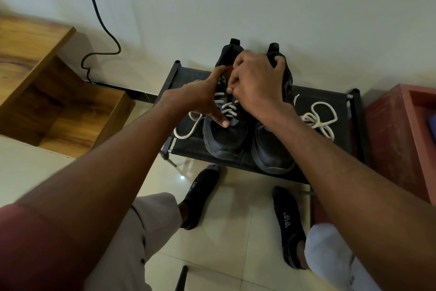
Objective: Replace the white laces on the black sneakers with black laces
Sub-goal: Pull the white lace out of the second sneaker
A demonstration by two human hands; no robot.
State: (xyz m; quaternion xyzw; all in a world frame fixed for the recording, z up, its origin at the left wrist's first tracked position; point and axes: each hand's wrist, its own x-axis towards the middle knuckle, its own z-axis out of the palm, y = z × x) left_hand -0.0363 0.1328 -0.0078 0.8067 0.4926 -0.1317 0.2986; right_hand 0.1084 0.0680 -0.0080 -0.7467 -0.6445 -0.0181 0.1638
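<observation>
Your hands are on the left black sneaker (225, 135), mid-frame.
Your left hand (200, 99) rests on it, fingers straight; your right hand (256, 85) curls at its white lace (227, 107), grip unclear.

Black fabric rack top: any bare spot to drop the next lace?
Bare fabric at the back-left corner, behind the left hand. The right side is crowded by the pulled-out white lace pile; the centre is filled by the two black sneakers.

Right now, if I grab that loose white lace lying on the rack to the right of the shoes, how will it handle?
The loose white lace lies in slack loops on the rack, so it is probably floppy and will dangle. It looks thin, likely very light. The tangled loops may snag or knot when lifted.
</observation>
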